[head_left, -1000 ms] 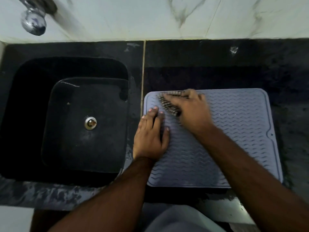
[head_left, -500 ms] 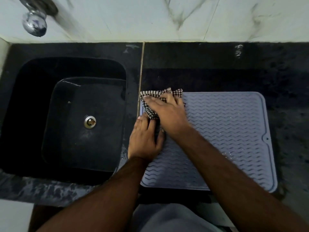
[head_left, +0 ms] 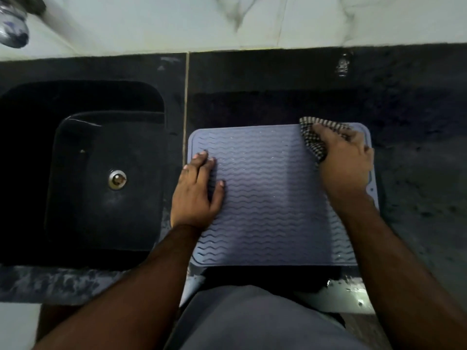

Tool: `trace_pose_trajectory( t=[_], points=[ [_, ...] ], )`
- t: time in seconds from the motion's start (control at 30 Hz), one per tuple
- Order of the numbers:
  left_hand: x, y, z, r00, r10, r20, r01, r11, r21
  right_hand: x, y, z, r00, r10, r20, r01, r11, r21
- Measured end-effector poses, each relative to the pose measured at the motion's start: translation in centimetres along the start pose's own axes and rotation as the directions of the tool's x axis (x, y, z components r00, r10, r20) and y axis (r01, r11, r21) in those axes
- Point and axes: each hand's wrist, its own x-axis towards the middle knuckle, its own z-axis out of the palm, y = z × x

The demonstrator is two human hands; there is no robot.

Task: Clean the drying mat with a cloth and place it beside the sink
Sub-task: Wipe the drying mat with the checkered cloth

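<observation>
The mat (head_left: 273,198) lies flat on the dark counter (head_left: 417,173), just right of the sink (head_left: 83,173). Your left hand (head_left: 195,195) presses open-palmed on its left edge. Your right hand (head_left: 345,162) grips the checked cloth (head_left: 314,142) at the far right corner.

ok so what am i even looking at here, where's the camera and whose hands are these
There is no machine here. The camera sits on a person's head and looks down at their own two bare hands on a dark kitchen counter. A grey ribbed drying mat lies flat just right of the black sink. The left hand rests open and flat on the mat's left edge. The right hand presses a checked cloth onto the mat's far right corner. A tap shows at top left.
</observation>
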Motion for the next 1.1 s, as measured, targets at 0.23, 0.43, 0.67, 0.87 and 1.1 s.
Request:
trace_pose_trajectory(
  t=[0.23, 0.43, 0.67, 0.87, 1.1],
  points=[
    [-0.1, 0.1, 0.0, 1.000, 0.013, -0.017, -0.013, 1.000, 0.003, 2.5, 5.1, -3.9, 0.990, 0.138, -0.008, -0.132, 0.963, 0.236],
    [-0.1, 0.1, 0.1, 1.000, 0.011, -0.016, -0.011, 1.000, 0.017, 0.5, -0.9, 0.6, 0.984, 0.037, 0.172, -0.006, 0.984, -0.179],
    [-0.2, -0.2, 0.5, 1.000, 0.003, -0.020, -0.003, 0.999, 0.032, -3.3, -8.6, 1.6, 0.957, -0.242, 0.159, 0.243, 0.970, 0.018],
    [-0.1, -0.4, 0.6, 0.999, 0.009, -0.033, -0.008, 0.999, 0.032, -2.6, -5.0, -3.7, 0.994, -0.100, 0.033, 0.063, 0.818, 0.571],
    [0.0, -0.6, 0.8, 0.999, 0.023, -0.034, -0.021, 0.999, 0.043, -1.3, 2.3, -2.9, 0.993, -0.049, -0.110, 0.074, 0.967, 0.242]
  ],
)
